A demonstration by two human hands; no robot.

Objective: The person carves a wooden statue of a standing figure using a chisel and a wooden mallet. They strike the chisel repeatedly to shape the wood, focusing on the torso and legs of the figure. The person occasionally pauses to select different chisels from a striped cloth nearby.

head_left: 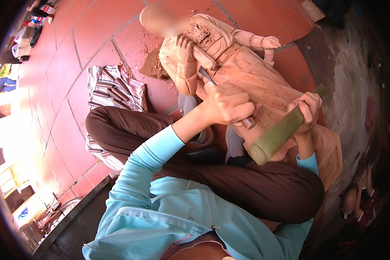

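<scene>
While the left hand (227, 105) is closed around the chisel (209, 77) at the centre of the head view, the right hand (307, 110), right of centre, grips the green club (275, 136). The carved wooden figure (264, 78) extends from upper centre to lower right; the chisel tip is at its bent arm (187, 69). Spare tools (117, 92) lie on striped cloth (138, 91) at left. The step appears to be struck carving; the next move calls for a steady blade angle and a square blow.
</scene>
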